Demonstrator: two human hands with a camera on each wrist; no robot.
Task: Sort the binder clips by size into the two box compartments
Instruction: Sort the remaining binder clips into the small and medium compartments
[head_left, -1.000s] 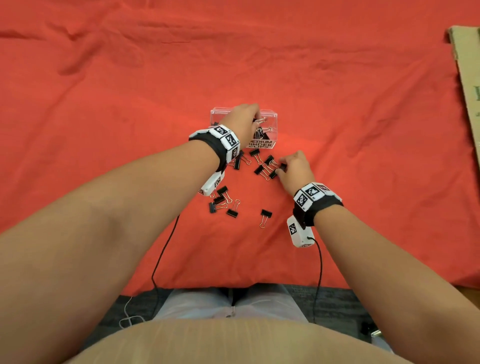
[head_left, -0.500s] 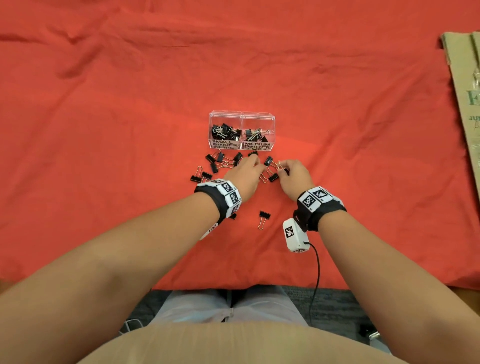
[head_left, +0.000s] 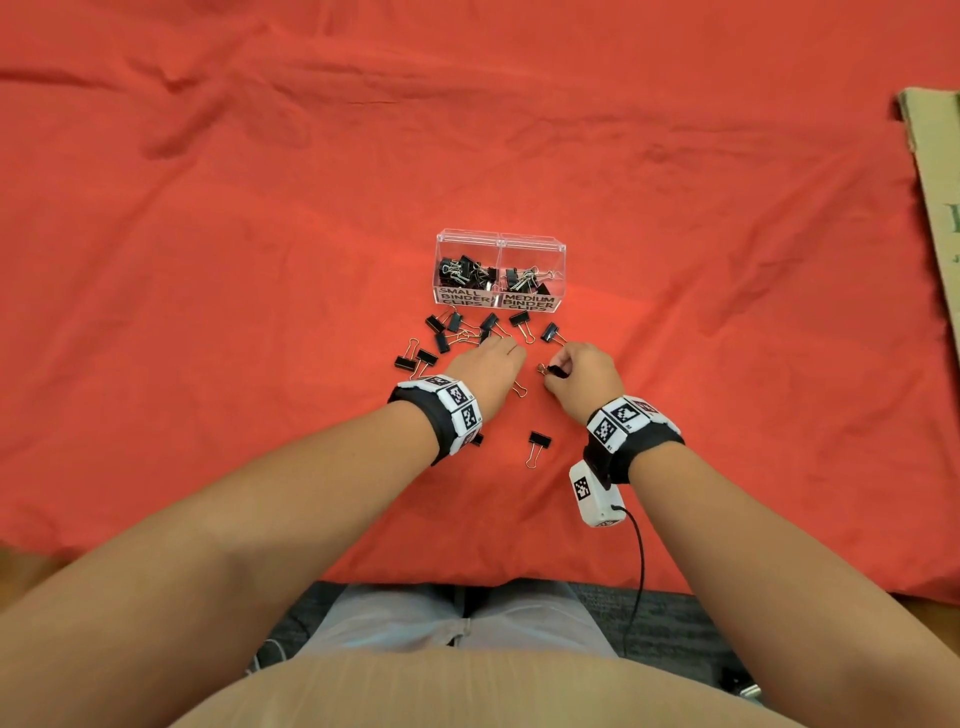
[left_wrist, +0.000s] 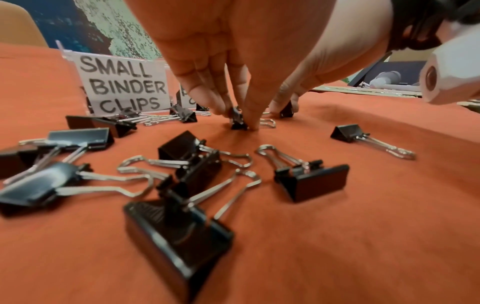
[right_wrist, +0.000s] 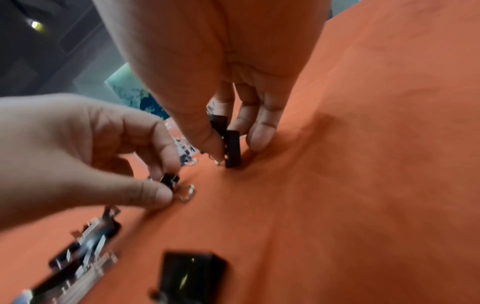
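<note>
A clear two-compartment box (head_left: 500, 244) stands on the red cloth, labelled SMALL BINDER CLIPS (left_wrist: 122, 86) on the left and MEDIUM on the right; both sides hold black clips. Several loose black binder clips (head_left: 519, 318) lie between the box and my hands. My left hand (head_left: 511, 349) reaches down and pinches a small clip (left_wrist: 237, 121) against the cloth. Just to its right, my right hand (head_left: 558, 370) pinches another black clip (right_wrist: 232, 148) between thumb and fingers, its lower end at the cloth. One clip (head_left: 539, 440) lies alone near my wrists.
The red cloth (head_left: 260, 260) covers the table to its near edge, by my lap. A cardboard sheet (head_left: 935, 208) lies at the far right. A cable (head_left: 640, 561) hangs from the right wrist camera. More clips (head_left: 405, 362) lie left of my left hand.
My left hand came back from the box's medium side to the loose clips and now pinches a small one. My right hand stayed among the clips and has taken hold of one.
</note>
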